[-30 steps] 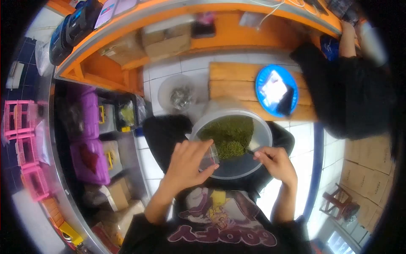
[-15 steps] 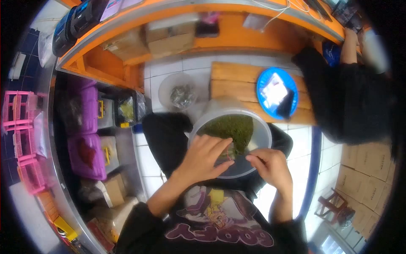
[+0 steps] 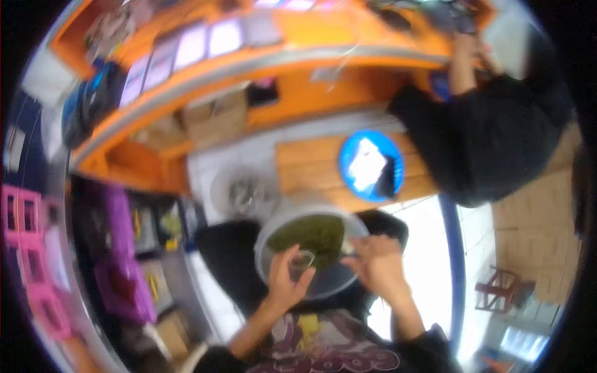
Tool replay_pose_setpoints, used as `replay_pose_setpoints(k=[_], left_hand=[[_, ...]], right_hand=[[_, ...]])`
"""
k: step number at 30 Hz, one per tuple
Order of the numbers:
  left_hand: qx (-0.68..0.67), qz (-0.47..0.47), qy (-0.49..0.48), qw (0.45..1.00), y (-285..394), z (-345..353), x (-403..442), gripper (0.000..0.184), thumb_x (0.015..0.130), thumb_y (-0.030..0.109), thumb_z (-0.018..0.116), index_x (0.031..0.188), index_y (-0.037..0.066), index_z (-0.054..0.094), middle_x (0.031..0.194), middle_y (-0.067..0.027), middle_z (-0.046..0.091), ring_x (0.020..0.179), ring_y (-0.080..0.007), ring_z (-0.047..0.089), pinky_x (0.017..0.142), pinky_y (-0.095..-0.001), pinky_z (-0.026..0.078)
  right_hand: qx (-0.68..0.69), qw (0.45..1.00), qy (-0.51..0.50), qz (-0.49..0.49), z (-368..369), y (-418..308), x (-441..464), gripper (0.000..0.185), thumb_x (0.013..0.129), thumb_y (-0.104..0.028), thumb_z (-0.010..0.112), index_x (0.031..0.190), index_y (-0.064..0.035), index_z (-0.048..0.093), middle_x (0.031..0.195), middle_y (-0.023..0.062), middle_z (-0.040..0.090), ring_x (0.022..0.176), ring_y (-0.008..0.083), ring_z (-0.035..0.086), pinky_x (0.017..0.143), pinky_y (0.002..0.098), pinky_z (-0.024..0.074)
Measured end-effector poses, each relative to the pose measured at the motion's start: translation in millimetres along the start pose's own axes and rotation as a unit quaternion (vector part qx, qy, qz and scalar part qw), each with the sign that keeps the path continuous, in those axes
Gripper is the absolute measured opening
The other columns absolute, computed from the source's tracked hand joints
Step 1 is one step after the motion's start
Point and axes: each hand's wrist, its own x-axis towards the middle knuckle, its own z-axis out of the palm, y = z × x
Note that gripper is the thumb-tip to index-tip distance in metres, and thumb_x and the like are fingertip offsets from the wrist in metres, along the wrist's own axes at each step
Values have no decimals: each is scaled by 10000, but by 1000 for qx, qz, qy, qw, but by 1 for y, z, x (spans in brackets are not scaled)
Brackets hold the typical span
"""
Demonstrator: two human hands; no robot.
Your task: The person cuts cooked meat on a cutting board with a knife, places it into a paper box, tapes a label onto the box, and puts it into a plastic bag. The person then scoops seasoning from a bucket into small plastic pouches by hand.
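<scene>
A round translucent tub (image 3: 262, 248) sits at the person's lap with green crumbly material (image 3: 311, 235) in it. Over the tub's near left part, my left hand (image 3: 290, 280) holds a small clear plastic bag (image 3: 301, 260) between thumb and fingers. At the right rim, my right hand (image 3: 380, 267) is closed round the end of a thin utensil (image 3: 349, 247), whose far part is blurred near the green material.
Beyond the tub is a wooden bench (image 3: 305, 165) bearing a blue plate (image 3: 398, 163) with white and dark items. A bowl of small packets (image 3: 245, 194) stands left of it. At right a co-worker in a black sleeve (image 3: 479, 133) reaches to the orange counter (image 3: 367, 93).
The view has tilted up and turned, showing more of the counter top. The bag in my left hand is upright and apart from the utensil, which was at its mouth half a second ago.
</scene>
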Motion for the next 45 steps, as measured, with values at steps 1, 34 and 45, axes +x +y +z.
replay_pose_setpoints(k=[1, 34, 45], left_hand=[[43, 19, -11, 999, 0, 3, 1, 569, 808, 186, 764, 1285, -21, 532, 1050, -176, 630, 942, -342, 602, 859, -427, 463], [-78, -193, -93, 974, -21, 0, 15, 160, 904, 125, 717, 978, -18, 715, 851, -79, 732, 786, -105, 654, 732, -267, 521], [11, -93, -134, 987, 6, -8, 20, 133, 885, 114, 712, 953, 1, 725, 866, -124, 734, 783, -184, 700, 729, -299, 536]], right_hand=[[39, 999, 39, 1, 5, -6, -1, 284, 798, -325, 755, 967, -99, 722, 775, 73, 631, 768, 284, 636, 698, 433, 482], [249, 964, -85, 25, 79, 11, -10, 311, 861, -243, 660, 1169, -200, 671, 928, 96, 658, 896, 301, 663, 844, 461, 488], [371, 920, -124, 1, 83, -2, -5, 766, 836, -161, 673, 1515, -194, 320, 964, 84, 694, 1038, 298, 646, 1095, 560, 320]])
